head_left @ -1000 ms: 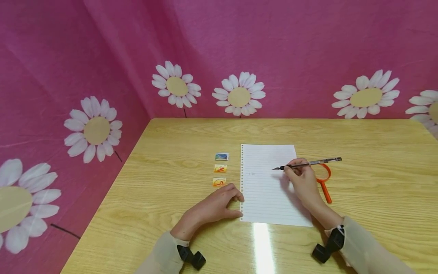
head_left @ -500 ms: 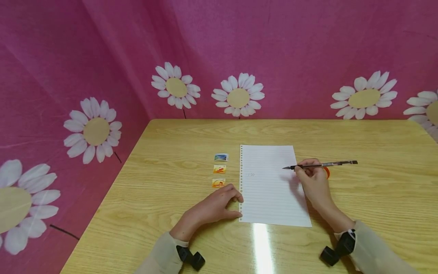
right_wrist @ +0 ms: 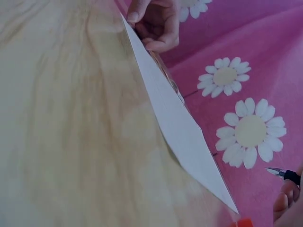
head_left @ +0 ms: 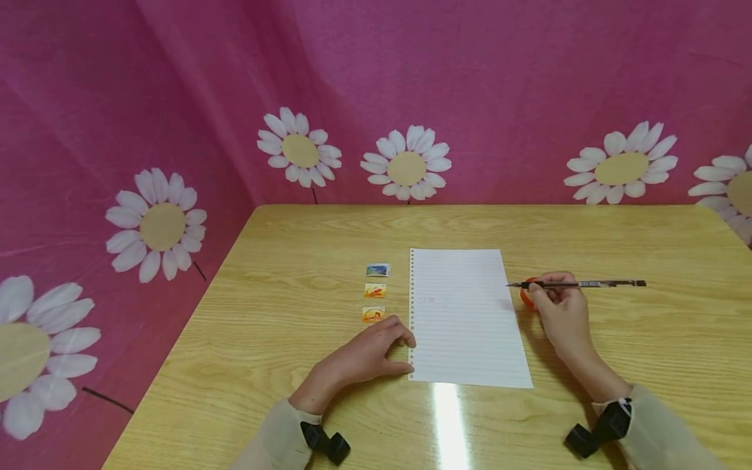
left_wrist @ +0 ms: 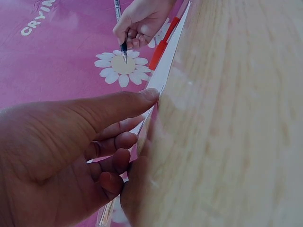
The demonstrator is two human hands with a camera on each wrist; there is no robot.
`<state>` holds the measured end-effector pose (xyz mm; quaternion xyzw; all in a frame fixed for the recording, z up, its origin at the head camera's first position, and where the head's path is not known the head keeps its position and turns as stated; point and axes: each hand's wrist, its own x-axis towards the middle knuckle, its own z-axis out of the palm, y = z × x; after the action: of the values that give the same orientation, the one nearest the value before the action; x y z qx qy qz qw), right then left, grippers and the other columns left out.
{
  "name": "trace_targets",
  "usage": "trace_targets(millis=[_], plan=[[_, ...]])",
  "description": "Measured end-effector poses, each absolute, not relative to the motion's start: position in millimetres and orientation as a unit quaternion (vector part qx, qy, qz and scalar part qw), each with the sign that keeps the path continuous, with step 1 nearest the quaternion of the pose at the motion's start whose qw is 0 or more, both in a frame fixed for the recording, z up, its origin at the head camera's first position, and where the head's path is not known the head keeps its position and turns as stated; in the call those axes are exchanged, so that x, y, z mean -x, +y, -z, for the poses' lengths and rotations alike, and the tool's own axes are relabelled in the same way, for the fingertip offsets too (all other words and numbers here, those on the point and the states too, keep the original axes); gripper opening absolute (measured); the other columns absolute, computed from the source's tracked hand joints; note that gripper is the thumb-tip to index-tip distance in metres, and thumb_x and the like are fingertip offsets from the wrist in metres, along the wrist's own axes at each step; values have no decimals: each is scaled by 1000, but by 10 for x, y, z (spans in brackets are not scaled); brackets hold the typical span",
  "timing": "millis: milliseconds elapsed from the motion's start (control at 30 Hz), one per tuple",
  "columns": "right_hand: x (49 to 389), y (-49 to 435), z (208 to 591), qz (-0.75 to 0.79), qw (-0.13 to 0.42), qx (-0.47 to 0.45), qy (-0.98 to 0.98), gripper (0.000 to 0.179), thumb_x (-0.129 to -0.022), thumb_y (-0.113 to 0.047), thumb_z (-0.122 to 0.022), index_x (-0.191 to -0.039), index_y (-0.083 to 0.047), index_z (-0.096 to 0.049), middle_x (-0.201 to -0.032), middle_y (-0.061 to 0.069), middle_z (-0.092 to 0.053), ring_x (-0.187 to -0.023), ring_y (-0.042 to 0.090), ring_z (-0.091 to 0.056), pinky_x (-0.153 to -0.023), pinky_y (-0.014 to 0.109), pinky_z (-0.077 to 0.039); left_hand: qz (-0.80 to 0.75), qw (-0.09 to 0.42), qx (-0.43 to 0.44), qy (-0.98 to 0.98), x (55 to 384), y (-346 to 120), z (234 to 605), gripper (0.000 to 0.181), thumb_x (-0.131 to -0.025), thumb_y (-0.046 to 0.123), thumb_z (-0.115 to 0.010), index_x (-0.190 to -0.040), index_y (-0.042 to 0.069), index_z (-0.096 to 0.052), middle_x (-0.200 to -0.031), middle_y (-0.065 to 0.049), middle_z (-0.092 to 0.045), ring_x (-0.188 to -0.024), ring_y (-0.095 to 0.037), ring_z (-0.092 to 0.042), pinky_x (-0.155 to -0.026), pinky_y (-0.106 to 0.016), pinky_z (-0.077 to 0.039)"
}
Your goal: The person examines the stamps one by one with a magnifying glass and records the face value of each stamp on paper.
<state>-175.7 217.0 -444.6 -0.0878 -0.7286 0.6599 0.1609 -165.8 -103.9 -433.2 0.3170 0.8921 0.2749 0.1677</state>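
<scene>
A sheet of lined, hole-punched paper (head_left: 461, 326) lies on the table, with a short pencil-like mark near its left side. My left hand (head_left: 367, 356) rests at the paper's left edge, thumb and fingertips touching it; the left wrist view shows the fingers loosely bent. In my right hand (head_left: 564, 320) a slim dark pen (head_left: 596, 284) is pinched, held nearly level beyond the paper's right edge with its tip pointing left. Partly hidden beneath that hand is an orange magnifying glass (head_left: 526, 299), whose red-orange handle (left_wrist: 160, 53) shows in the left wrist view.
Left of the paper, three small stamp-like pictures form a column: a blue one (head_left: 378, 269), then two yellow-orange ones, the upper (head_left: 375, 290) and the lower (head_left: 373, 314). Behind the wooden table (head_left: 282, 281) hangs a pink cloth (head_left: 499, 85) printed with daisies.
My right hand has moved right with the pen, off the writing area and over the magnifying glass, covering most of it. The pen has turned closer to level. My left hand has stayed put.
</scene>
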Motion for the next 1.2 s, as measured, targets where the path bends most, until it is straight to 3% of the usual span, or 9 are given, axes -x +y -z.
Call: trace_targets(millis=[433,600,1200], plan=[[1684,2467,4468,-670,191,117,-708,12,-93,-4,-59,-93,-16,-54,-72,-12,-60,-61,-2,-56,-54,10,-43,-275,167,-319,892,1661,-1045,4349,29,-87,28,-75,-110,15,-63,-104,4,-53,-92,-8,-47,-88,-22,-42],[1666,2556,4483,-662,199,134,-710,12,-92,-6,-59,-92,-16,-54,-71,-13,-58,-58,-2,-49,-51,12,-40,-276,166,-323,890,1661,-1044,4349,30,-87,27,-75,-111,14,-63,-104,3,-54,-91,-8,-47,-87,-22,-42],[1613,2943,4531,-709,226,161,-648,16,-91,1,-60,-93,-13,-53,-82,-9,-58,-69,-1,-58,-58,9,-47,-278,161,-318,892,1656,-1035,4355,30,-86,28,-76,-110,15,-62,-104,4,-53,-94,-8,-49,-91,-24,-44]])
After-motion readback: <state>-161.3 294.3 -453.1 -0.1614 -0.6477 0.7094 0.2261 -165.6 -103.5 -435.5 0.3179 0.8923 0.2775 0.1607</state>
